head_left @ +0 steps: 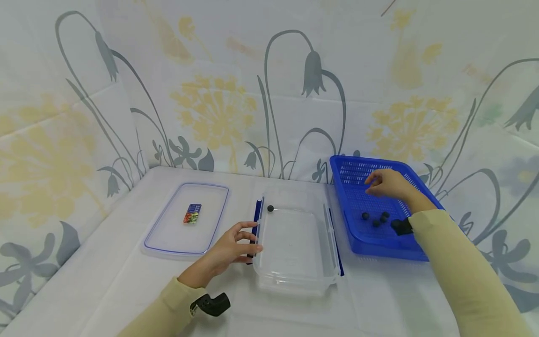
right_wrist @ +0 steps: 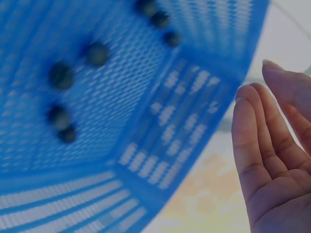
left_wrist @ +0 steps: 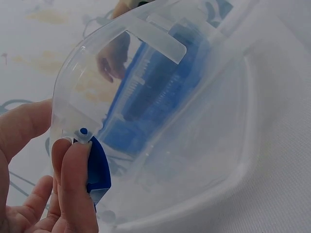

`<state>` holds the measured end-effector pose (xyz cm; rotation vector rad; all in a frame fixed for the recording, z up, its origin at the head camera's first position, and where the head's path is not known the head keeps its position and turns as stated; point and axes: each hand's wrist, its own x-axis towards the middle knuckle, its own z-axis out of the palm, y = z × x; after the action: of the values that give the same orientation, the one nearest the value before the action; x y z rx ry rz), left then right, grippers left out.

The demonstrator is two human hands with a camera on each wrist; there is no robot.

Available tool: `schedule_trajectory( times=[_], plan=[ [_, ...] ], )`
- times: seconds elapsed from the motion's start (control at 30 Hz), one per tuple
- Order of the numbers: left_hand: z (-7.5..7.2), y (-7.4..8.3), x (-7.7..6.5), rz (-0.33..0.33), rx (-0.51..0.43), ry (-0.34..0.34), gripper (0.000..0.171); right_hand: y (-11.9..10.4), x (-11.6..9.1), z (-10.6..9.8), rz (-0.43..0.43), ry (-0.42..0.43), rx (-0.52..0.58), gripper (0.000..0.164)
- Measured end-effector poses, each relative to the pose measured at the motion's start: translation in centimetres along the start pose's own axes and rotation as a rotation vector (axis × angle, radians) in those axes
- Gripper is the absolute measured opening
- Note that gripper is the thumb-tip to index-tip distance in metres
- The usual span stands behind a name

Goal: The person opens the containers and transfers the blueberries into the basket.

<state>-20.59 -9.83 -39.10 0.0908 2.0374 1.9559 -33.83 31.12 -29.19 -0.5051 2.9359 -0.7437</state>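
Observation:
A clear plastic box (head_left: 290, 248) with blue side latches stands on the table, one small dark berry (head_left: 270, 208) at its far left corner. My left hand (head_left: 233, 245) grips the box's left side, its thumb over the rim; in the left wrist view, fingers pinch at the rim beside a blue latch (left_wrist: 98, 165). My right hand (head_left: 389, 183) hovers over the blue basket (head_left: 391, 251), fingers loosely bent. The right wrist view shows nothing between the right hand's fingers (right_wrist: 248, 131). Several dark round berries (right_wrist: 61, 76), resembling blueberries, lie on the basket's floor.
Left of the box lies a clear lid (head_left: 168, 234) with a blue-edged seal and a colourful label (head_left: 192, 214). The white-covered table (head_left: 261, 318) meets a flower-patterned cloth (head_left: 236, 70) behind and at the sides. The basket stands right of the box.

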Motion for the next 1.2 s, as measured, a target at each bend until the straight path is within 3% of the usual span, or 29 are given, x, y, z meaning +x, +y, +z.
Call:
schedule_trajectory(
  times=[0.27, 0.67, 1.2],
  plan=[
    [0.0, -0.1, 0.0, 0.001, -0.007, -0.003, 0.063, -4.8, 1.9, 0.6, -0.096, 0.016, 0.016, 0.022],
    [-0.1, -0.1, 0.0, 0.005, -0.018, -0.014, 0.062, -9.9, 4.6, 4.1, -0.212, -0.003, 0.049, 0.018],
    [-0.1, -0.1, 0.1, -0.001, -0.018, -0.018, 0.062, -14.1, 6.7, 9.2, -0.193, -0.114, 0.101, 0.020]
  ],
)
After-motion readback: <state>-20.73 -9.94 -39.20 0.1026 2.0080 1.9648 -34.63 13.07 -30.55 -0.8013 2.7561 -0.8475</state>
